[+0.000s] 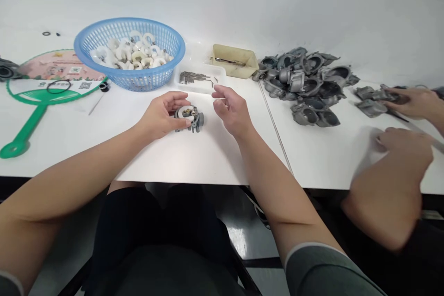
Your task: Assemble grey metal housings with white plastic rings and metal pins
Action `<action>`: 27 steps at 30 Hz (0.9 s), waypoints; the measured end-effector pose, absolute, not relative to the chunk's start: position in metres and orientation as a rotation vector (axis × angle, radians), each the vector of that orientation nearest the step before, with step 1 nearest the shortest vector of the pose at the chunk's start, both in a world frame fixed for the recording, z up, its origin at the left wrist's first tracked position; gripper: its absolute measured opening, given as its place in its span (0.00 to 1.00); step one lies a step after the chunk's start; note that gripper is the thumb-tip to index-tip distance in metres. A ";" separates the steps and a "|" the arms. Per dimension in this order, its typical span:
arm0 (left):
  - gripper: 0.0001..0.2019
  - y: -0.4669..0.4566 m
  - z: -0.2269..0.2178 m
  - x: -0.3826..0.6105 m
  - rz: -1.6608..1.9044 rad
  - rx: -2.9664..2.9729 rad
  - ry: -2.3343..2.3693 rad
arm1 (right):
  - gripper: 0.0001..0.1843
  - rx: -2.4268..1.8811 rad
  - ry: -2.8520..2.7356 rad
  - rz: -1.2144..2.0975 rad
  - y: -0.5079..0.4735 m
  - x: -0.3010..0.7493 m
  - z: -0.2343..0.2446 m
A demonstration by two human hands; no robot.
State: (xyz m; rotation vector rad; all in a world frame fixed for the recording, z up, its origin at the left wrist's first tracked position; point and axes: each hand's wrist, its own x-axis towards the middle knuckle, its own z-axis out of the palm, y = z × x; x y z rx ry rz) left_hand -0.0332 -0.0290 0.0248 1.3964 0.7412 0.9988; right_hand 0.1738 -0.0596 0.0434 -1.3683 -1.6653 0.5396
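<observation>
My left hand (pixel 163 113) curls around a small grey metal part with a white ring fitted in it (pixel 189 118), holding it on the white table (pixel 194 157). Just right of the part, my right hand (pixel 231 108) hovers with its fingers loosely bent and apart, and nothing shows in them. A shallow clear tray of small metal pins (pixel 197 78) lies directly behind both hands. Behind that to the left stands a blue plastic basket (pixel 130 51) filled with white ring pieces.
A beige box (pixel 236 60) and a heap of grey metal castings (pixel 301 83) sit at the back right. A green hand fan (pixel 45 88) with a black rubber ring lies at left. Another person's hands (pixel 405 120) handle castings at far right.
</observation>
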 end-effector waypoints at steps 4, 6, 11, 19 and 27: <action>0.33 -0.031 0.026 -0.033 1.022 1.418 0.739 | 0.47 -1.344 -1.654 0.524 -0.058 0.176 0.042; 0.34 -0.031 0.025 -0.033 1.014 1.429 0.746 | 0.47 -1.339 -1.646 0.522 -0.057 0.177 0.042; 0.34 -0.030 0.025 -0.034 0.999 1.434 0.770 | 0.45 -1.332 -1.639 0.518 -0.056 0.178 0.041; 0.34 -0.029 0.022 -0.033 1.006 1.406 0.753 | 0.43 -1.312 -1.595 0.540 -0.055 0.181 0.041; 0.35 -0.030 0.024 -0.031 0.970 1.370 0.767 | 0.39 -1.321 -1.502 0.564 -0.053 0.186 0.046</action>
